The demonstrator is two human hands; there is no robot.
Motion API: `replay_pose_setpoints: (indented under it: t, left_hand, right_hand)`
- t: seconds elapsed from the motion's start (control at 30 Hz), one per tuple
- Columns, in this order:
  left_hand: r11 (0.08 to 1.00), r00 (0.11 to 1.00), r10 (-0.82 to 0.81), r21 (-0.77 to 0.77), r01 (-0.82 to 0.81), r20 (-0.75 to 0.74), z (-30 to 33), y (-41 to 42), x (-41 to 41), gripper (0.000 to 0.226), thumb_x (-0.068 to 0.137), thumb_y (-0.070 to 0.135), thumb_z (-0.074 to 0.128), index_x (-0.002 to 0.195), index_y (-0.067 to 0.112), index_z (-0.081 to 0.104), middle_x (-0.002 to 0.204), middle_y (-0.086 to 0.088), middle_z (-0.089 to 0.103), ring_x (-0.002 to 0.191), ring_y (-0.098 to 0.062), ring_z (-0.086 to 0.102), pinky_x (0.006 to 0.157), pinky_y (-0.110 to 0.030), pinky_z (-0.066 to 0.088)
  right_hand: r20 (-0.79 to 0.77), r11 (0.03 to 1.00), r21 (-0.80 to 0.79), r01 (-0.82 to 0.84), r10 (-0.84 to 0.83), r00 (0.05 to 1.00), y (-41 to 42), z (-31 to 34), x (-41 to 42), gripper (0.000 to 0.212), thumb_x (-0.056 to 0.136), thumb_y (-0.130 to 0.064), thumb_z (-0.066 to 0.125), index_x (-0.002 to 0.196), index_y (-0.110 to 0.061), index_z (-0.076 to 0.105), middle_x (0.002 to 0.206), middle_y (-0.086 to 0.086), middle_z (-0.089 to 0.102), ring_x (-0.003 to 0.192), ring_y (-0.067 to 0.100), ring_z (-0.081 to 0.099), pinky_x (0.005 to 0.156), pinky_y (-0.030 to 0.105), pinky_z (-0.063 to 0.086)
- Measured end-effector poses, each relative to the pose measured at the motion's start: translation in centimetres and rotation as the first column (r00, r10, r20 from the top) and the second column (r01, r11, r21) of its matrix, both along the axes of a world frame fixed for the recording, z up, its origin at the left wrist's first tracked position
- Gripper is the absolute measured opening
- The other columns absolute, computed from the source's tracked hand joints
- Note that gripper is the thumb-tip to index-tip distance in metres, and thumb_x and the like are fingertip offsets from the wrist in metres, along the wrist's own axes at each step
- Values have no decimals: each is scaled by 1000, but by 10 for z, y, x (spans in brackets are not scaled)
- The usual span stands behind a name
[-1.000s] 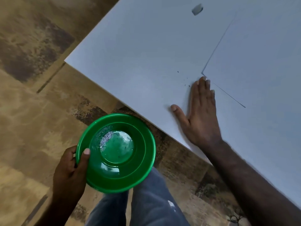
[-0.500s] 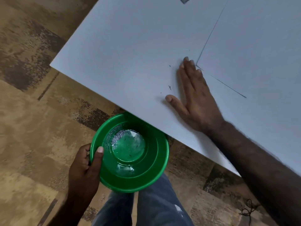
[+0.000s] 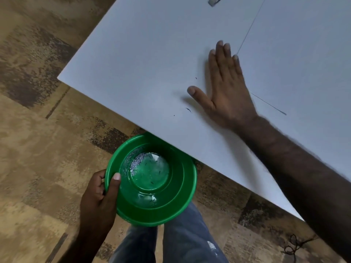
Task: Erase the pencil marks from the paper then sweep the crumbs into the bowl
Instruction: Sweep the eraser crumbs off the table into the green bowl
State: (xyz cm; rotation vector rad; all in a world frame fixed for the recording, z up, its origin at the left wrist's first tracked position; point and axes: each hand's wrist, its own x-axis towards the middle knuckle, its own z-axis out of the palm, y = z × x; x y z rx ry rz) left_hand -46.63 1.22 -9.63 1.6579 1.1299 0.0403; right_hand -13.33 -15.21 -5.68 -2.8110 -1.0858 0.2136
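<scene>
Four fingers [image 3: 223,54] of the right hand [image 3: 226,92] lie straight and close together, flat on the desk [image 3: 142,54], thumb spread wide toward the near edge. The fingertips sit just beside the corner of the paper [image 3: 303,54], whose edge shows as a thin dark line. Three dark crumbs [image 3: 188,109] lie loose on the desk, near the thumb, between the hand and the desk edge.

The left hand [image 3: 98,196] grips the green bowl [image 3: 152,181] by its rim, thumb hooked inside and fingers curled beneath. The bowl's far rim is tucked under the desk edge, and it already holds a patch of grey crumbs and some dark flecks. An eraser [image 3: 214,0] lies well apart at the far side.

Judged risks: the nearest crumbs sit right of the bowl's centre, so a straight sweep may drop them onto the floor [image 3: 38,130]. A one-handed rim grip could let the bowl tip. A fast stroke could scatter the light crumbs.
</scene>
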Motion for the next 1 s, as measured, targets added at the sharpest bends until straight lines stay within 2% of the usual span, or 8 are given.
replay_pose_setpoints:
  t: [0.1, 0.23, 0.3, 0.43, 0.6, 0.73, 0.9, 1.0]
  left_hand:
    - [1000, 1000, -15, 17, 15, -4, -1, 0, -3, 5, 103, 39, 58, 103, 41, 62, 90, 1, 76, 78, -7, 73, 58, -17, 58]
    - [999, 1000, -19, 35, 20, -9, -6, 1, -9, 7, 101, 48, 57, 104, 45, 63, 93, -1, 77, 78, -15, 75, 65, -39, 63]
    - [999, 1000, -11, 37, 10, 1, -7, 2, -9, 8, 100, 48, 57, 104, 45, 63, 90, 0, 76, 77, -13, 75, 64, -36, 63]
    - [1000, 1000, 1, 25, -1, -1, -6, 2, -8, 9, 101, 47, 57, 105, 44, 64, 95, 7, 77, 78, -13, 75, 64, -32, 62]
    - [1000, 1000, 0, 27, 1, -27, -4, -1, -8, 21, 101, 47, 56, 114, 34, 64, 91, -1, 77, 79, -18, 76, 64, -37, 61]
    - [1000, 999, 2, 19, -1, -47, -1, -3, -6, 29, 99, 49, 54, 117, 29, 64, 92, 0, 76, 78, -17, 75, 60, -30, 58]
    - [1000, 999, 8, 1, -8, -51, 1, -3, -4, 23, 102, 42, 57, 118, 27, 64, 93, 0, 76, 76, -10, 74, 64, -32, 56]
    - [1000, 999, 8, -5, -8, -54, 2, -1, -2, 21, 102, 42, 57, 117, 29, 64, 94, 0, 76, 75, -10, 74, 64, -32, 55]
  right_hand:
    - [-4, 994, -84, -67, 67, 998, 4, -5, -3, 108, 104, -82, 15, 170, 1, -2, 179, 22, -9, 168, 32, -11, 138, 50, -1]
    - [-61, 932, -77, -354, 350, 935, 1, 0, -43, 110, 103, -81, 23, 170, 3, 1, 179, 25, -8, 168, 36, -9, 138, 53, 4]
    - [-99, 885, -23, -466, 462, 882, -2, 4, -58, 107, 103, -78, 28, 171, 2, 6, 180, 23, -4, 169, 33, -6, 138, 53, 7]
    - [-41, 944, 140, -298, 307, 951, -1, 7, -33, 98, 108, -70, 36, 170, 2, 16, 179, 23, 7, 169, 34, 4, 138, 49, 6]
    - [-85, 998, 63, 7, -2, 996, 19, 8, 24, 100, 108, -75, 25, 171, -2, -2, 180, 17, -11, 168, 28, -12, 138, 45, -5]
    - [-70, 991, -12, -132, 131, 989, 32, -3, 1, 109, 102, -83, 17, 171, 1, 5, 180, 23, -5, 168, 33, -6, 138, 49, 0]
    - [-140, 905, 18, -424, 422, 896, 16, 8, -71, 104, 103, -77, 29, 171, -1, 7, 180, 21, -3, 169, 30, -6, 138, 51, 4]
    - [-166, 954, 108, -280, 295, 941, -11, 13, -90, 97, 105, -72, 37, 171, -3, 15, 181, 16, 3, 169, 24, -3, 139, 47, 6]
